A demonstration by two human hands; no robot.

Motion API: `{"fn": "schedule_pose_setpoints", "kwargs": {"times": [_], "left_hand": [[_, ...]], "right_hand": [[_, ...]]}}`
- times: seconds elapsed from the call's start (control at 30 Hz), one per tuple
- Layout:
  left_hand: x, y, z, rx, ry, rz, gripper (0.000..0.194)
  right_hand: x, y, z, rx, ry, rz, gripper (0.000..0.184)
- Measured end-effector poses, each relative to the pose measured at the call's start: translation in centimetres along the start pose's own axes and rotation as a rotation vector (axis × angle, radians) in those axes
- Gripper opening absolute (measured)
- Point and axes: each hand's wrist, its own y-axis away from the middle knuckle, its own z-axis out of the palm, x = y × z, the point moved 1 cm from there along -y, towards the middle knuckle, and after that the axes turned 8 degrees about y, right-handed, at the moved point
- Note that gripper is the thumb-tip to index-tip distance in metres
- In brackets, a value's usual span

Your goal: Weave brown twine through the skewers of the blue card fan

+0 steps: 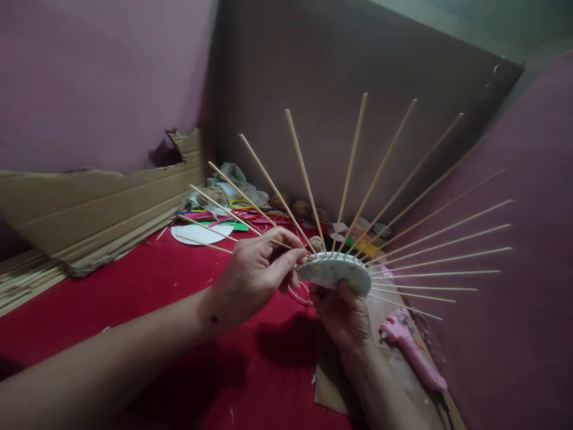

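Observation:
A round pale disc [333, 272] with thin wooden sticks [356, 173] fanning out from its edge is held up before me. My right hand [342, 307] grips the disc from below, thumb on its near face. At the disc's left edge, my left hand [264, 260] has thumb and fingers pinched together near the stick bases. What lies between those fingertips is too small to make out. A thin pinkish cord [299, 295] loops below them. Several sticks on the left pass behind my left hand.
A pink glue gun [414, 352] lies on a board [333, 370] at right. Flattened cardboard [102, 209] leans along the left wall. At the back of the red surface [147, 292] are a white oval piece [201, 233], twine balls [301, 209] and coloured craft materials.

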Motion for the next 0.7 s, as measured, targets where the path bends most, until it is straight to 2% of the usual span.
{"fn": "schedule_pose_setpoints", "kwargs": {"times": [0.23, 0.4, 0.5, 0.6, 0.7], "left_hand": [[-0.1, 0.0, -0.2, -0.011, -0.097, 0.027, 0.01], [0.0, 0.1, -0.2, -0.025, -0.178, 0.084, 0.011], [0.4, 0.0, -0.3, 0.017, -0.187, 0.131, 0.008], [0.8, -0.1, -0.4, 0.051, -0.153, 0.12, 0.006], [0.9, -0.1, -0.5, 0.021, -0.167, 0.101, 0.007]], "right_hand": [[0.0, -0.1, -0.2, -0.018, -0.005, -0.017, 0.029], [0.0, -0.2, -0.1, -0.021, -0.029, -0.022, 0.029], [0.0, -0.2, -0.3, -0.009, -0.057, -0.008, 0.029], [0.0, -0.3, -0.6, 0.021, -0.083, 0.008, 0.031], [-0.1, -0.3, -0.6, 0.03, -0.094, 0.011, 0.033]]}}
